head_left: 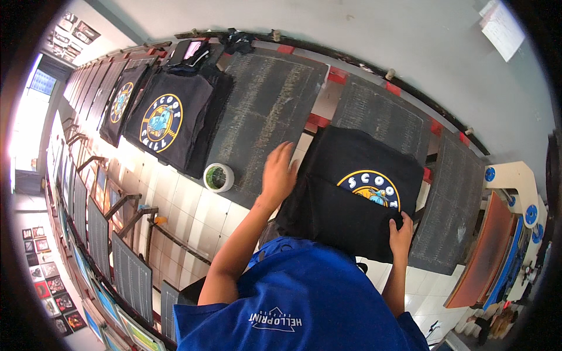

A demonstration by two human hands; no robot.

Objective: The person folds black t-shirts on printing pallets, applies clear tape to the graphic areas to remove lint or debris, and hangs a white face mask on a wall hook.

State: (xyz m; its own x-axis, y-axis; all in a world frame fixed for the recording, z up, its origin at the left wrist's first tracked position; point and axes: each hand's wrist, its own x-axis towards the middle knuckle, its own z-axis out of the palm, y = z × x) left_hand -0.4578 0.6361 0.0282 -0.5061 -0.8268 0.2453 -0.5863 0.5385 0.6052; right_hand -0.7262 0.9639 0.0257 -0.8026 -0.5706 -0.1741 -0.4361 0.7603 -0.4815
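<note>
On a dark board (383,117) in the long row of boards lay a black shirt (345,193) with a round blue and yellow picture on it, and the right hand (401,234) had its fingers closed on the shirt's near edge. The left hand (277,175) lay flat with its fingers spread wide, holding nothing, at the shirt's left side where it met the next board (257,105). A roll of tape (218,177) sat just left of that hand, and another printed shirt (170,117) lay farther along the row.
</note>
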